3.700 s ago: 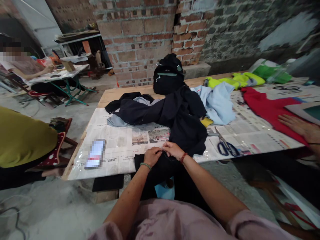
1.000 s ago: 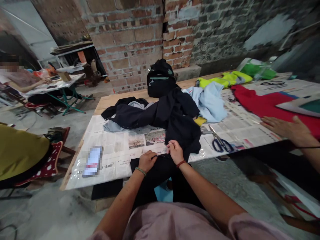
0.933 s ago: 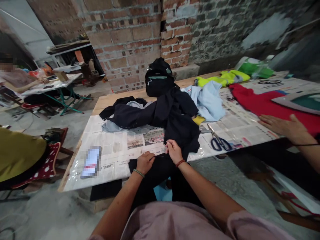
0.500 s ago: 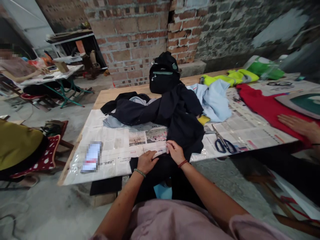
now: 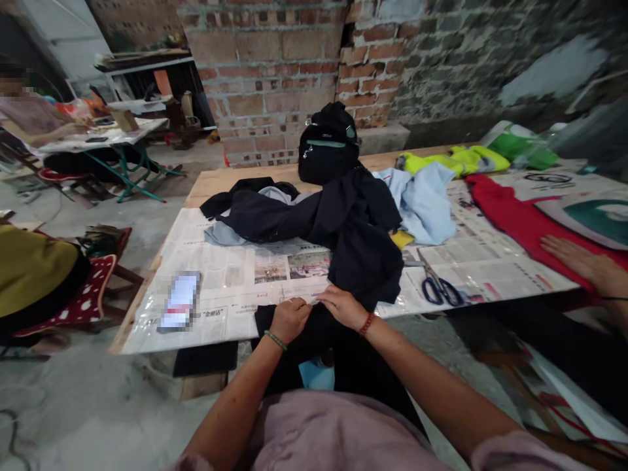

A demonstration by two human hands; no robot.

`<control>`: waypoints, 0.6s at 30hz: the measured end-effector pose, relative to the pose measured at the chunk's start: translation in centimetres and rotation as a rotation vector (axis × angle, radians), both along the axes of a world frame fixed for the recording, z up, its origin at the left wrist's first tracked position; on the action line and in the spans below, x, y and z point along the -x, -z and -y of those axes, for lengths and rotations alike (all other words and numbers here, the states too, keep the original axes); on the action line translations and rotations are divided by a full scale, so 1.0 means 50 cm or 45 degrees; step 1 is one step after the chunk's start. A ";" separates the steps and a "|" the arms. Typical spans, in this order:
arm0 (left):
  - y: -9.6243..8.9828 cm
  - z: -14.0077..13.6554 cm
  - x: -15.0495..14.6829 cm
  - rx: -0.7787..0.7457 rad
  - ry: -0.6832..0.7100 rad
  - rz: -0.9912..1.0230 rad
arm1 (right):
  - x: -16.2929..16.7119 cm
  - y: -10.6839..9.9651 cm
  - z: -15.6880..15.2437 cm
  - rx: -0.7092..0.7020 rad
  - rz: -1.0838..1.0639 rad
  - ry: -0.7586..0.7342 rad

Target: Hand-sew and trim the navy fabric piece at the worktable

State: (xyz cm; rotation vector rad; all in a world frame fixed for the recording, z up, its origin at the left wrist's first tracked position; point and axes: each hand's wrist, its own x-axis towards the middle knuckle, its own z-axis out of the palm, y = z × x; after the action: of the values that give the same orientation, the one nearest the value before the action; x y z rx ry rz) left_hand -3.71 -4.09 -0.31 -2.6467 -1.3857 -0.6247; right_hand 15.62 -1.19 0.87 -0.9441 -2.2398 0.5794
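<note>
Black cloth (image 5: 321,330) lies under and between our 2 hands, draped at the table's near edge. Left hand (image 5: 289,319): narrow grip, fingers curled on the cloth's upper edge. Right hand (image 5: 343,307): thumb and fingertips drawn together at the same edge, next to the left fingertips; whether they also hold something small, we cannot tell.

Progress: we judge the handwork unfinished, since the cloth is in both hands and not set aside. How much of the edge is done or left, we cannot make out; black on black hides it.

Just beyond the right hand: a dark garment (image 5: 314,216), heaped; whether it joins the cloth is unclear. Right of the right hand, apart: scissors (image 5: 436,280), not in use.

Writing: newspaper (image 5: 230,261) extends left of and beyond the hands. Its bold black characters near the left hand and a small red line are too blurred for us to read. Farther left, the phone (image 5: 179,301) has a pixelated screen. Well beyond the hands, a backpack (image 5: 328,154) bears 1 small pale mark, brand illegible.
</note>
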 end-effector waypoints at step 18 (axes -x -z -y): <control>-0.001 0.003 0.000 0.020 0.050 0.029 | -0.010 -0.013 0.018 0.033 0.439 -0.005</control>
State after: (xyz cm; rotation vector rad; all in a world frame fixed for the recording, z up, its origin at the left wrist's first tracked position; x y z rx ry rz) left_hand -3.73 -4.23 -0.26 -2.6939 -1.3526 -0.6523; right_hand 16.12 -2.11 1.53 -1.1232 -2.5418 0.4770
